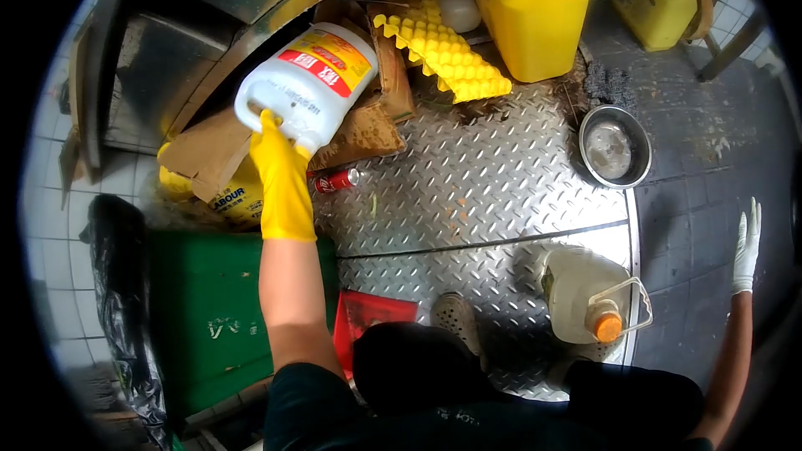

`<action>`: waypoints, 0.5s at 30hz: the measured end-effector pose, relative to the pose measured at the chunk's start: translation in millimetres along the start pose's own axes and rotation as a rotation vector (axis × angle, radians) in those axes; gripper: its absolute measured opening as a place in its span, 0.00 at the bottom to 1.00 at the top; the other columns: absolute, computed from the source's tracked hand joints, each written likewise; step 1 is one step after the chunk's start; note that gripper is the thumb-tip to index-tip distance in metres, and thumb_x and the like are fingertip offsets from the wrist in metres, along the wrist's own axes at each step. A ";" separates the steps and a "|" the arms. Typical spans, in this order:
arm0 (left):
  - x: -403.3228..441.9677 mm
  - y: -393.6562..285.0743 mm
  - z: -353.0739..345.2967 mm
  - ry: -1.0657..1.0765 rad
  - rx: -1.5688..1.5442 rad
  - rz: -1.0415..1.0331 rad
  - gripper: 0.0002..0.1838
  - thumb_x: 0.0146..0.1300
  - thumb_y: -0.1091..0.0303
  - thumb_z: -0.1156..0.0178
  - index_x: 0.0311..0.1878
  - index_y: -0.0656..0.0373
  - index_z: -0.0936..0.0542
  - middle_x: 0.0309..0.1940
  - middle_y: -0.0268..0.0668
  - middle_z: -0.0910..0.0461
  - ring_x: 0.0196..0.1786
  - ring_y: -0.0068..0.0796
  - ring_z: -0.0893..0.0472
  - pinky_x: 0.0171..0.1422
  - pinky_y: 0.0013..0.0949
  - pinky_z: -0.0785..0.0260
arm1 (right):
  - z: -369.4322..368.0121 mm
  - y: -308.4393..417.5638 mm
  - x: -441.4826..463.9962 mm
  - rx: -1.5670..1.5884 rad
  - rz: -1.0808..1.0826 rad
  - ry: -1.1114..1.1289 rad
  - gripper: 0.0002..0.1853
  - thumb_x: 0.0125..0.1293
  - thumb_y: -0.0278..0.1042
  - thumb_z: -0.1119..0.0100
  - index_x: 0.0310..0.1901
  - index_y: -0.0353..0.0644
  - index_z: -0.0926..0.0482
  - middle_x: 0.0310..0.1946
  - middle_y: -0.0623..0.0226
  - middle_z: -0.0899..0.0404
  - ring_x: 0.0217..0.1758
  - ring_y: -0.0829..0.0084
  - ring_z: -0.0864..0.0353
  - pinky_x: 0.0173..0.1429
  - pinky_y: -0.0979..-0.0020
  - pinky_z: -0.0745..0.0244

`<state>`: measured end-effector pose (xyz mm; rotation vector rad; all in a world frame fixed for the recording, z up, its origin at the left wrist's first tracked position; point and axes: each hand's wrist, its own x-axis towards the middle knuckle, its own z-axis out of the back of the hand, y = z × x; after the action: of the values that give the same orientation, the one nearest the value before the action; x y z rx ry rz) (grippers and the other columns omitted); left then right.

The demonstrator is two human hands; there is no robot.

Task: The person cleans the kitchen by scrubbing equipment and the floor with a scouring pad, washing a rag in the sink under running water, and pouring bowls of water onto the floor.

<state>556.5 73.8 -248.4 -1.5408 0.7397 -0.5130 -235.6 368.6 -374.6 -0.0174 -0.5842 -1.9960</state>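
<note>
My left hand, in a yellow rubber glove, is closed round the handle of a white plastic jug with a red and yellow label. The jug lies tilted over torn cardboard, its base toward the upper right. My right hand, in a white glove, is far out to the right above the dark floor, fingers stretched out and holding nothing. A red drink can lies just right of my left wrist.
Yellow egg-crate foam and a large yellow container stand at the back. A metal bowl sits on the floor. A clear jug with an orange cap is near my feet; a green bin and red dustpan are left.
</note>
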 end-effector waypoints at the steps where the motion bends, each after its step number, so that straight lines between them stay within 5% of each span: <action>1: -2.4 -3.8 9.4 -0.012 -0.031 0.004 0.22 0.77 0.60 0.45 0.65 0.67 0.27 0.60 0.53 0.23 0.58 0.52 0.17 0.56 0.57 0.17 | -1.1 -4.1 0.8 0.004 -0.001 0.003 0.30 0.83 0.51 0.55 0.80 0.49 0.39 0.83 0.57 0.48 0.86 0.59 0.52 0.86 0.59 0.55; 4: 0.7 -11.0 30.6 -0.003 -0.251 0.031 0.28 0.81 0.53 0.52 0.74 0.62 0.35 0.69 0.53 0.29 0.69 0.57 0.24 0.61 0.66 0.20 | -0.8 -8.6 0.4 -0.055 0.021 0.001 0.30 0.83 0.51 0.55 0.80 0.49 0.39 0.83 0.57 0.48 0.86 0.59 0.52 0.86 0.60 0.55; 9: 76.6 -6.1 8.8 0.066 -0.285 -0.177 0.28 0.74 0.52 0.43 0.69 0.60 0.28 0.65 0.50 0.23 0.65 0.53 0.21 0.64 0.55 0.23 | -2.6 -5.4 -0.7 -0.098 0.040 0.024 0.30 0.83 0.50 0.55 0.80 0.49 0.40 0.83 0.55 0.48 0.86 0.57 0.51 0.85 0.59 0.53; 13: 147.1 -3.3 -43.6 0.052 0.071 -0.489 0.28 0.69 0.51 0.36 0.65 0.58 0.22 0.62 0.47 0.19 0.62 0.49 0.19 0.65 0.46 0.26 | -1.0 15.6 -4.6 -0.174 0.095 0.057 0.29 0.83 0.48 0.55 0.80 0.48 0.40 0.82 0.53 0.48 0.86 0.54 0.50 0.85 0.57 0.51; 15: 174.8 -2.8 -59.2 0.005 0.543 -0.658 0.28 0.66 0.50 0.33 0.63 0.58 0.19 0.60 0.46 0.17 0.61 0.47 0.17 0.66 0.41 0.27 | 4.5 33.5 -7.4 -0.184 0.130 0.059 0.29 0.83 0.47 0.54 0.80 0.48 0.40 0.82 0.53 0.47 0.85 0.54 0.49 0.85 0.57 0.51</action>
<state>636.1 -92.5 -257.2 -1.2341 0.0494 -1.1030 -204.9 364.1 -359.3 -0.1052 -0.3513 -1.9110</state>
